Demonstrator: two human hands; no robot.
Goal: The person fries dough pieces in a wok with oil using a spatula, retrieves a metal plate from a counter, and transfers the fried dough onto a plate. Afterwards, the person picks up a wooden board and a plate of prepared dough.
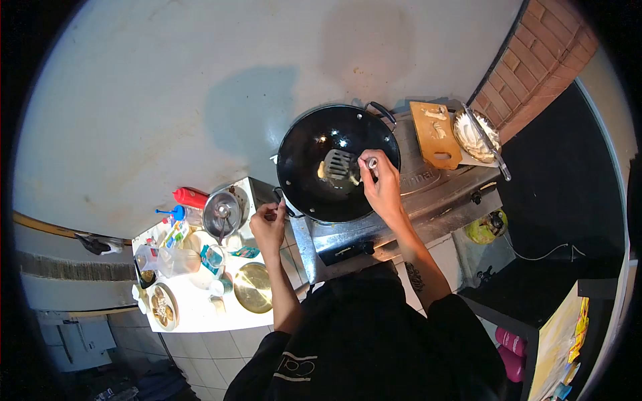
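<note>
A black wok [307, 140] sits on the metal stove [428, 194]. My right hand [381, 184] is closed round the handle of a slotted spatula [340, 164], whose blade is down in the wok. Small yellowish pieces of food [322, 170] lie beside the blade, with a little shiny liquid around them. My left hand [269, 227] is at the wok's near left side, with its fingers closed at the looped side handle [289, 208]; the fingers partly hide that handle.
Right of the wok are a wooden board [435, 137] and a bowl of white stuff [471, 137] with a long metal utensil across it. On the left, a white table [194, 321] holds a steel pot [222, 215], a red bottle [190, 197], a golden pan [253, 287] and a plate of food [162, 307].
</note>
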